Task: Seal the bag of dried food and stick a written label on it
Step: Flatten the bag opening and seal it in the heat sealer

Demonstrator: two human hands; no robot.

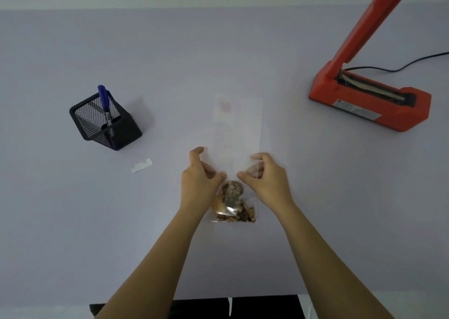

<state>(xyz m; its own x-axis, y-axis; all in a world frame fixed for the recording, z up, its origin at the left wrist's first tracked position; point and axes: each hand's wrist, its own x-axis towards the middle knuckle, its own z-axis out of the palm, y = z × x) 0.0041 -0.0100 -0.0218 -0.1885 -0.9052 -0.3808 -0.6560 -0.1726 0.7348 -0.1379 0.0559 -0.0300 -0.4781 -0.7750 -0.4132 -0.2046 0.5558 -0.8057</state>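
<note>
Near the front middle of the pale surface [73,221] I see the clear plastic bag [239,129] lying flat, its dried food [233,203] bunched at the near end and its empty, unsealed length stretching away from me. My left hand [199,175] and right hand [266,176] each have their grip pinched closed on the bag just above the food. At left lie a white label strip [141,165] and a mesh pen holder [105,122] with a blue marker [105,104]; the orange heat sealer [369,95] stands far right, arm raised.
</note>
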